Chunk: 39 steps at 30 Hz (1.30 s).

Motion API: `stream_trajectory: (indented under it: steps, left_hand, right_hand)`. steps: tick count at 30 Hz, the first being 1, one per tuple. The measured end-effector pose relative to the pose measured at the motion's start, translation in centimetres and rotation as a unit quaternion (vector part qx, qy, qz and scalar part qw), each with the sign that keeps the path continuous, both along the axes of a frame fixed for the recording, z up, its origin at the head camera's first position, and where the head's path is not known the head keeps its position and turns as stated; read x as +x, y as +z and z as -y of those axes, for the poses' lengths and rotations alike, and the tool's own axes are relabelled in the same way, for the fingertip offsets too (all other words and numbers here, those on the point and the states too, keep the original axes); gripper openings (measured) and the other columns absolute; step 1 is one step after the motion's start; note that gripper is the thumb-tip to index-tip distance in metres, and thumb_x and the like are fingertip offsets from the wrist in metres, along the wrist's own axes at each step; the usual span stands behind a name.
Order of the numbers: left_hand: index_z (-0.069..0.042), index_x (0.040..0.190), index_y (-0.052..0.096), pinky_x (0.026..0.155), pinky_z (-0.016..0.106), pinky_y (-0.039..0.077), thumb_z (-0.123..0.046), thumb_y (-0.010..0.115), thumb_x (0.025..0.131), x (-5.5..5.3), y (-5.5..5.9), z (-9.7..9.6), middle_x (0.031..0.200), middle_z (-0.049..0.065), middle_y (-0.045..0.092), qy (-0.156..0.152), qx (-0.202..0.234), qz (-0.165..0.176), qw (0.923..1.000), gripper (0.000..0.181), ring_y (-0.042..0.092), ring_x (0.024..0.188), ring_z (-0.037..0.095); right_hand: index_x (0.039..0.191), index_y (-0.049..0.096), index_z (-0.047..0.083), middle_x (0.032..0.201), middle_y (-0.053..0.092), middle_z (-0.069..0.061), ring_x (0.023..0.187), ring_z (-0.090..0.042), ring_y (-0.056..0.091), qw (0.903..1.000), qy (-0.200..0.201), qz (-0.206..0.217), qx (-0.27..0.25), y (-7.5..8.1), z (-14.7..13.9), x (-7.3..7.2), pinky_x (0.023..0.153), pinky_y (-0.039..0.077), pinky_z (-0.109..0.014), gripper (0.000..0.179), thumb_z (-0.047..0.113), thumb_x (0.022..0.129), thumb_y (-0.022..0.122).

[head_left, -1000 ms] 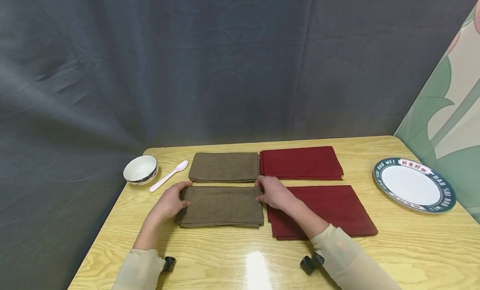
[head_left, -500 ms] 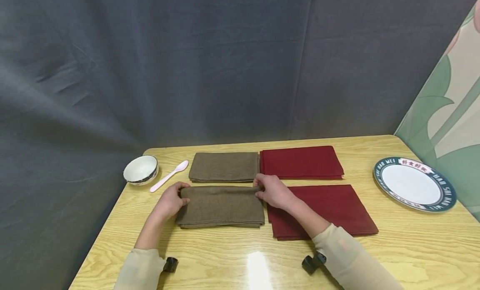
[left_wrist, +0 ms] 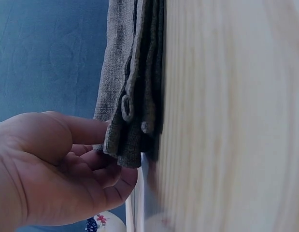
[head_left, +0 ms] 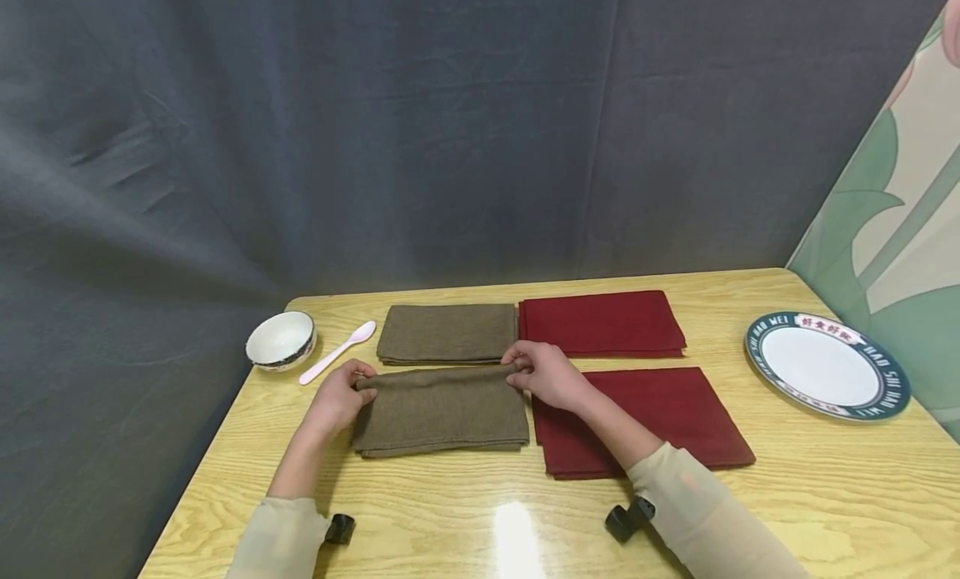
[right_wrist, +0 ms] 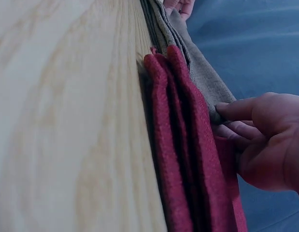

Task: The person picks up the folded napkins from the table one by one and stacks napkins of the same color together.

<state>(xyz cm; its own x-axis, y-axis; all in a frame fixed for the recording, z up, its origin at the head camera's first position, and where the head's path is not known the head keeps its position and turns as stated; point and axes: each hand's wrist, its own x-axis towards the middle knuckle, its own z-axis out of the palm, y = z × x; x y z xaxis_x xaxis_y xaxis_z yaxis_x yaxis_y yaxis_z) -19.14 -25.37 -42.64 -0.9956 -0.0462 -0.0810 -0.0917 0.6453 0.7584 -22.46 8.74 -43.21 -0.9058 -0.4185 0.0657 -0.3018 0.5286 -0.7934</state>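
Note:
A folded brown cloth [head_left: 442, 412] lies at the front left of the table, its far edge raised a little and drawn fairly straight between two hands. The left hand [head_left: 337, 402] pinches its far left corner between thumb and fingers. At the far right corner the right hand [head_left: 553, 377] pinches the same edge. In the left wrist view, several stacked layers of the brown cloth [left_wrist: 121, 96] show at its side. From the right wrist view, the right thumb presses the brown cloth's corner [right_wrist: 207, 82] against the fingers, close over a folded red cloth [right_wrist: 173, 140].
Behind lies a second folded brown cloth [head_left: 450, 333], beside a far red cloth [head_left: 603, 322]. The near red cloth [head_left: 667, 412] lies under the right forearm. A white bowl [head_left: 281, 339] and pink spoon [head_left: 337, 352] sit at left, a green-rimmed plate [head_left: 765, 350] at right.
Both hands have taken hold of the near brown cloth's far corners and shifted slightly up and away. The cloth's far edge, flat earlier, is now lifted. Other items stay put.

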Motion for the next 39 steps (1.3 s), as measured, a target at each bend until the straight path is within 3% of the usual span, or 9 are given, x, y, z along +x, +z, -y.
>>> stream_trajectory:
  steps: [2, 8, 11, 18, 27, 31, 35, 39]
  left_hand:
    - [0.003, 0.112, 0.061, 0.076, 0.037, 0.043, 0.007, 0.067, 0.091, 0.0, 0.0, 0.1, 0.097, 0.017, 0.063, 0.0, 0.009, 0.0, 1.0, 0.022, 0.052, 0.087, 0.028]
    - [0.004, 0.124, 0.065, 0.089, 0.041, 0.045, 0.002, 0.063, 0.097, -0.1, -0.2, 0.3, 0.127, 0.024, 0.061, 0.001, 0.039, 0.01, 0.9992, 0.028, 0.053, 0.108, 0.031]
    - [0.004, 0.127, 0.066, 0.087, 0.037, 0.045, 0.001, 0.063, 0.098, -0.3, -0.2, 0.3, 0.128, 0.024, 0.062, 0.004, 0.054, 0.006, 0.9985, 0.029, 0.054, 0.108, 0.03]
    - [0.006, 0.13, 0.063, 0.097, 0.039, 0.043, -0.001, 0.061, 0.099, -0.5, -0.2, 0.6, 0.13, 0.023, 0.061, 0.004, 0.102, 0.003, 0.9947, 0.032, 0.055, 0.116, 0.03]
    - [0.007, 0.13, 0.064, 0.077, 0.024, 0.047, -0.004, 0.065, 0.099, -0.7, -0.1, 0.8, 0.114, 0.017, 0.068, 0.012, 0.123, -0.009, 0.9923, 0.033, 0.058, 0.092, 0.014]
    - [0.008, 0.131, 0.062, 0.069, 0.023, 0.049, -0.004, 0.065, 0.099, -0.9, 0.0, 0.7, 0.103, 0.011, 0.069, 0.02, 0.159, -0.007, 0.9871, 0.034, 0.058, 0.083, 0.011]
    - [0.008, 0.134, 0.059, 0.069, 0.024, 0.052, -0.005, 0.063, 0.1, -1.2, 0.1, 0.8, 0.104, 0.009, 0.071, 0.022, 0.191, 0.008, 0.9813, 0.037, 0.062, 0.083, 0.009]
    - [0.006, 0.136, 0.059, 0.061, 0.023, 0.05, -0.008, 0.062, 0.101, -1.8, 0.1, 0.9, 0.095, 0.002, 0.068, 0.029, 0.199, 0.016, 0.9794, 0.038, 0.058, 0.074, 0.008]
  right_hand:
    - [0.108, 0.07, 0.005, 0.09, 0.069, -0.001, 0.076, -0.011, 0.063, 0.9999, 0.003, 0.008, -0.006, -0.1, -0.1, -0.1, 0.067, 0.05, -0.03, 0.018, 0.002, 0.091, 0.074]
    - [0.111, 0.072, 0.008, 0.096, 0.07, -0.001, 0.085, -0.012, 0.063, 0.9993, -0.01, 0.024, -0.025, -0.5, -0.3, -0.3, 0.071, 0.051, -0.031, 0.017, 0.009, 0.094, 0.073]
    - [0.112, 0.073, 0.008, 0.1, 0.071, -0.003, 0.09, -0.015, 0.064, 0.9988, -0.019, 0.03, -0.033, -0.5, -0.3, -0.4, 0.073, 0.051, -0.031, 0.017, 0.01, 0.094, 0.073]
    - [0.112, 0.073, 0.008, 0.1, 0.071, -0.003, 0.091, -0.015, 0.062, 0.9976, -0.026, 0.038, -0.051, -0.6, -0.4, -0.7, 0.074, 0.051, -0.03, 0.017, 0.01, 0.094, 0.073]
    - [0.116, 0.072, 0.006, 0.098, 0.071, -0.002, 0.087, -0.014, 0.06, 0.9952, -0.03, 0.058, -0.073, -0.4, -0.6, -0.8, 0.071, 0.049, -0.03, 0.021, 0.01, 0.095, 0.072]
    - [0.117, 0.071, 0.004, 0.098, 0.071, -0.004, 0.085, -0.015, 0.059, 0.9934, -0.031, 0.064, -0.089, -0.3, -0.7, -0.9, 0.071, 0.049, -0.03, 0.022, 0.009, 0.095, 0.071]
    - [0.119, 0.07, 0.0, 0.095, 0.071, -0.006, 0.084, -0.015, 0.064, 0.9901, -0.031, 0.078, -0.113, -0.3, -0.6, -1.1, 0.071, 0.055, -0.032, 0.024, 0.006, 0.096, 0.07]
    - [0.121, 0.068, -0.003, 0.084, 0.061, -0.004, 0.08, -0.018, 0.066, 0.9831, -0.036, 0.107, -0.144, -0.1, -0.5, -1.4, 0.072, 0.06, -0.037, 0.025, 0.003, 0.096, 0.069]
